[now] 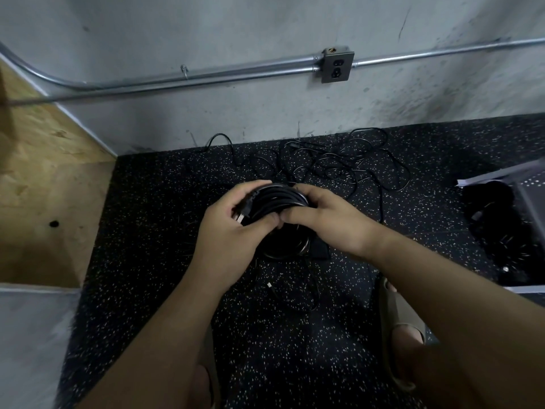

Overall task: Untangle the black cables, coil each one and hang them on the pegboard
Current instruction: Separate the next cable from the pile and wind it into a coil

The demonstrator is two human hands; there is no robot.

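The left hand (228, 231) and right hand (324, 215) hold 1 coiled black cable (277, 199) between them above the speckled floor (147, 231). The left fingers curl over the coil's left side, and its silver-tipped plug (241, 217) sits between thumb and forefinger. The right fingers wrap around the coil's right side, and the 2 thumbs meet at its front. Beyond the fingertips a loose tangle of black cables (345, 163) lies on the floor by the wall (265, 25). A perforated grey panel (530, 184) stands well to the right of the right hand.
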